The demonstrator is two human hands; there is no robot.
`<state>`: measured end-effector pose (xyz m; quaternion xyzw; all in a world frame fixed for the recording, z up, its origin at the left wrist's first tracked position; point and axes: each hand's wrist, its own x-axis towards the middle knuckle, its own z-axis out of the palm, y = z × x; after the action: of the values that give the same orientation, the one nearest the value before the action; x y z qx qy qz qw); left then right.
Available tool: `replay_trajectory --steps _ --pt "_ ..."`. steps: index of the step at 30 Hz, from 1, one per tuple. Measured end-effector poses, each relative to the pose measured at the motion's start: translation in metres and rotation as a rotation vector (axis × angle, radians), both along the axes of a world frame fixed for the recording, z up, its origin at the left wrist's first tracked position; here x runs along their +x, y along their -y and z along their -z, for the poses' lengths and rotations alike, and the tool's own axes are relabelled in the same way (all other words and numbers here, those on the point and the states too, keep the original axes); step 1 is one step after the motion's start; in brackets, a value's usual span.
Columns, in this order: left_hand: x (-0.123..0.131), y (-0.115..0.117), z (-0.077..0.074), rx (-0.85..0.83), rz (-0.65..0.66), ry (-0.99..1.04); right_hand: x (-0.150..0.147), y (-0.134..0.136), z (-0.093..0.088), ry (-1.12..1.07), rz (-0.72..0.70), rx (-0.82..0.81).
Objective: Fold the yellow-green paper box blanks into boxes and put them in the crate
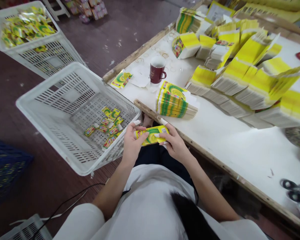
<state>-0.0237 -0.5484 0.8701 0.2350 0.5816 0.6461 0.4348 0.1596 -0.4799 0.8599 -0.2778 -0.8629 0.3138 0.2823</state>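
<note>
Over my lap, between basket and table edge, a small yellow and green printed carton (pixel 152 135) is held flat in both hands. My left hand (pixel 133 138) pinches its left end, thumb on top. My right hand (pixel 173 141) grips the right end, where a barcode shows; white coverings wrap several fingertips. A stack of matching flat cartons (pixel 173 101) lies on the table just beyond my hands. To my left stands a white plastic basket (pixel 52 133) with several small yellow-green cartons (pixel 110 123) on its floor.
A maroon mug (pixel 157 70) stands on the white table (pixel 230 146) near a loose printed piece (pixel 121 79). Many bundles of yellow cartons (pixel 230 73) cover the back right. Scissors (pixel 293 191) lie at the right. A filled white crate (pixel 40 50) and a blue crate (pixel 8 166) stand left.
</note>
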Motion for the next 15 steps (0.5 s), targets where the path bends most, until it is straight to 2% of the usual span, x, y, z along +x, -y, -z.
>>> replay_trajectory --steps 4,8,11,15 --pt "0.007 0.004 -0.006 0.024 -0.001 -0.062 -0.010 0.010 0.005 -0.116 0.056 -0.051" --pt "0.013 0.004 -0.008 0.046 -0.020 -0.067 -0.016 0.011 0.006 -0.263 0.143 -0.268" --pt "0.015 0.004 -0.003 0.038 0.027 -0.017 -0.016 0.006 0.001 -0.209 0.219 -0.370" --pt "0.013 0.005 0.006 0.017 0.029 0.019 -0.016 0.001 -0.005 -0.133 0.230 -0.364"
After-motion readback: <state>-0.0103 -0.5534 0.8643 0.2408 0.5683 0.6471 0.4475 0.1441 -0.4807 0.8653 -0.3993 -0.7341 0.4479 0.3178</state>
